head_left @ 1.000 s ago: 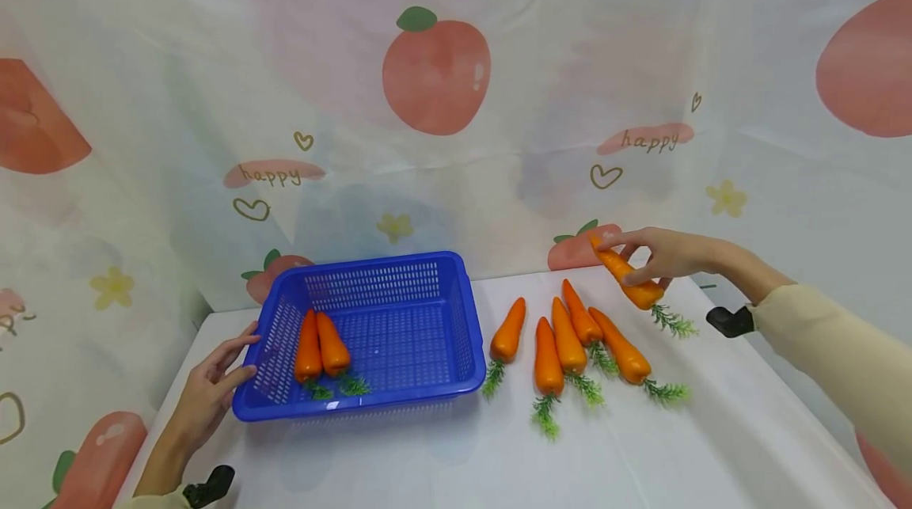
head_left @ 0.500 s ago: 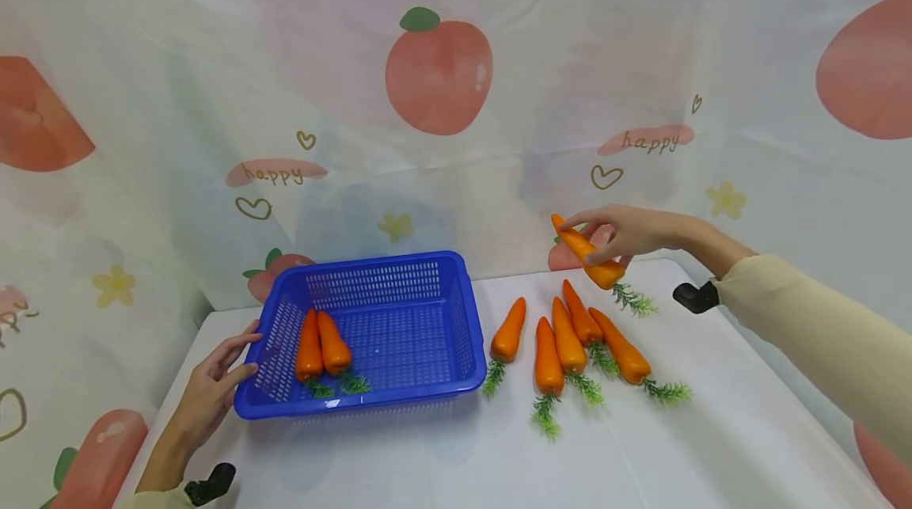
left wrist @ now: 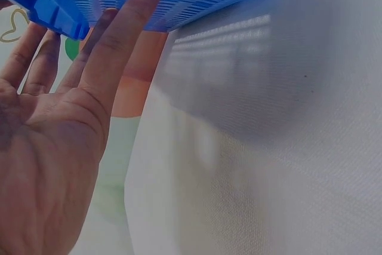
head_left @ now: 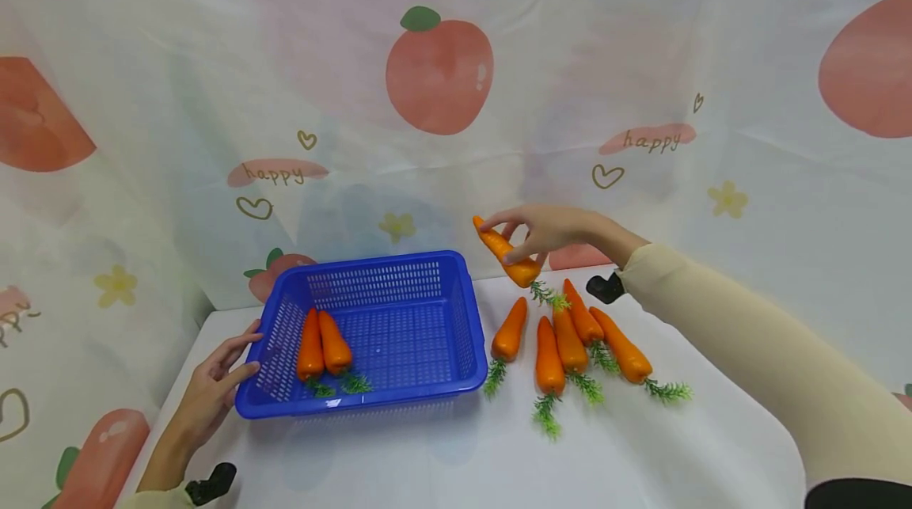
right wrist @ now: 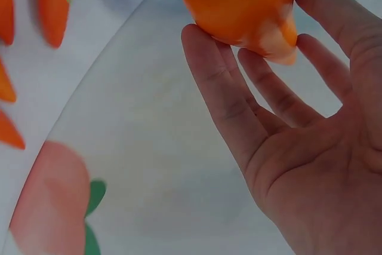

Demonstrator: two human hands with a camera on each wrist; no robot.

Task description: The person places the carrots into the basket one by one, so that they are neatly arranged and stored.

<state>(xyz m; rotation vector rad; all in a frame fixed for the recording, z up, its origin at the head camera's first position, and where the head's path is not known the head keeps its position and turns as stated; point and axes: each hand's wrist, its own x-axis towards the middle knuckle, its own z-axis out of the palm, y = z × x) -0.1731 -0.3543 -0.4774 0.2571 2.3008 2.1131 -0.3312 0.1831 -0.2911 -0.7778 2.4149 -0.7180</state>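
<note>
In the head view my right hand [head_left: 549,230] pinches an orange carrot [head_left: 504,252] with a green leafy top. It holds the carrot in the air, just beyond the right back corner of a blue plastic basket [head_left: 366,398]. The right wrist view shows the thick end of the held carrot [right wrist: 239,4] between thumb and fingertips. My left hand [head_left: 210,390] touches the basket's left side; the left wrist view shows its fingers [left wrist: 113,58] fairly straight against the slotted wall. Inside the basket, two carrots [head_left: 333,343] lie side by side at the left.
Several more carrots [head_left: 549,358] lie on the white tablecloth [head_left: 463,461] to the right of the basket, their leafy ends toward the front. A fruit-printed cloth [head_left: 541,81] hangs behind the table and along its left side.
My right hand has carried the carrot leftward, from beyond the right-hand carrots to near the basket's back right corner. The left hand and basket have stayed in place.
</note>
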